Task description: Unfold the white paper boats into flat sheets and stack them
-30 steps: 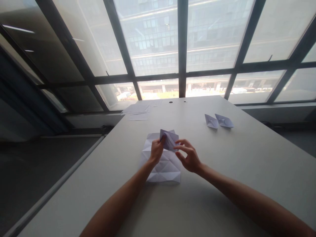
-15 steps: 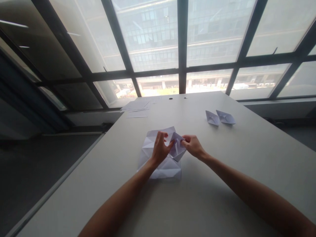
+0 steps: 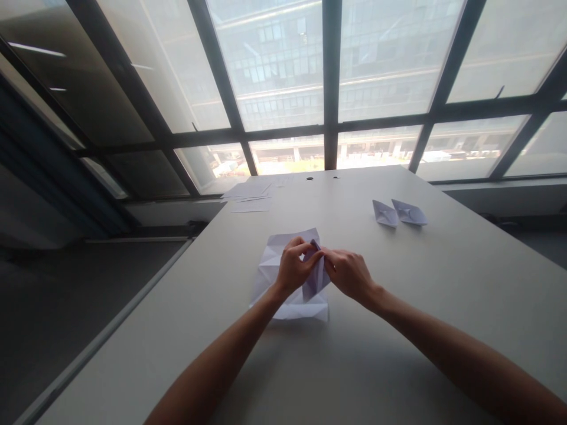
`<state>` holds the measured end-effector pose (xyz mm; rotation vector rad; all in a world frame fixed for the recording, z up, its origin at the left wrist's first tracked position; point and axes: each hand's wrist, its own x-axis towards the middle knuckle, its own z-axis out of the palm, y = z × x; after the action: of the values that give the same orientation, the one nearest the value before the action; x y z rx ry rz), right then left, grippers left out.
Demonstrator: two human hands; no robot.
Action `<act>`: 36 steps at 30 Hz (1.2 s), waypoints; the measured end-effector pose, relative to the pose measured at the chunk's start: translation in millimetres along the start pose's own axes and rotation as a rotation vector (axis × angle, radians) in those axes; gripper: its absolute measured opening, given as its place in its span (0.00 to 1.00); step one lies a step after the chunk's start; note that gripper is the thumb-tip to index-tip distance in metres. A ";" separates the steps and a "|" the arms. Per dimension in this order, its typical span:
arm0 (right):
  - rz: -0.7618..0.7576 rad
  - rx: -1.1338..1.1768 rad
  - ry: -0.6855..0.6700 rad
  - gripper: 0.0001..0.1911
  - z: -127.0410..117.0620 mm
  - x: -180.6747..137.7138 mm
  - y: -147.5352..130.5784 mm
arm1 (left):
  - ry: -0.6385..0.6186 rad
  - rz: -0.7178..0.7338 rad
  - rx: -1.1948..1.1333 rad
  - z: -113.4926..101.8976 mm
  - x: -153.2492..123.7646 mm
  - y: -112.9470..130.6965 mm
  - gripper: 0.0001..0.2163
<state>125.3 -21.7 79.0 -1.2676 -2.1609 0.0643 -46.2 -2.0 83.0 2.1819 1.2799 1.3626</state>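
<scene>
From where I stand, the folded piece (image 3: 312, 286) is held tilted near the centre of the frame, over a creased sheet (image 3: 267, 271) on the tabletop (image 3: 376, 366); I can't tell if they touch. The left hand (image 3: 295, 265) has its grip pinched on the upper left of the piece. The right hand (image 3: 352, 273) has its grip clamped on the upper right edge, so close to the other that I can't say whether the fingertips meet.

What worries me is that crowding at the top. With 2 grips so near each other, a tug in opposite directions could tear the paper at a crease, probably its weakest place. If they press unevenly, I'd expect a crease to land off its line and leave the sides lopsided. Squeezing too hard could crush the layers; too slack a pinch could let them spring apart. Much of the upper part is covered by the hands, so a layer caught the wrong way might go unnoticed.

Below, the creased sheet seems loose, and a low left hand could shove it along or flatten its ridges. The 2 shapes (image 3: 409, 213) at the right of the frame sit well apart from the hands and look safe. The loose sheets (image 3: 248, 192) at upper left lie by the tabletop's edge, where a draught could slide them off.
</scene>
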 end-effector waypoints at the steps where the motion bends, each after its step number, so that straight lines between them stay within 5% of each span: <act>1: -0.004 -0.014 0.001 0.15 -1.5 0.3 -0.5 | 0.010 -0.010 -0.041 -0.2 0.3 0.8 0.09; 10: 0.074 -0.093 0.020 0.14 -8.9 13.3 28.7 | 0.003 -0.238 -0.510 -0.2 4.6 -10.5 0.08; 15: 0.047 0.109 0.049 0.14 -5.9 19.3 44.7 | 0.052 -0.467 -0.861 2.3 8.4 -26.1 0.06; 23: 0.108 0.508 0.121 0.15 13.7 18.1 43.7 | 0.221 -0.650 -0.641 13.3 3.5 -48.7 0.08; 25: 0.124 0.458 0.190 0.14 14.2 17.0 41.6 | 0.296 -0.578 -0.497 13.6 -2.3 -45.6 0.11; 28: 0.128 0.382 0.266 0.14 11.8 16.7 41.3 | 0.319 -0.145 -0.063 9.3 -11.7 -33.8 0.12; 31: 0.119 0.348 0.246 0.14 8.8 17.9 43.5 | -0.017 0.301 0.340 3.8 -16.8 -18.8 0.06; 33: 0.117 0.334 0.228 0.14 7.4 18.8 44.6 | -0.169 0.391 0.521 2.2 -17.1 -10.7 0.05; 36: 0.108 0.327 0.219 0.14 6.6 19.5 45.3 | -0.231 0.399 0.656 3.3 -15.6 -7.4 0.04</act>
<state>150.1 20.0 67.8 -1.1415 -1.8085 0.2977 -50.2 -9.4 67.5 3.0637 1.3861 0.8166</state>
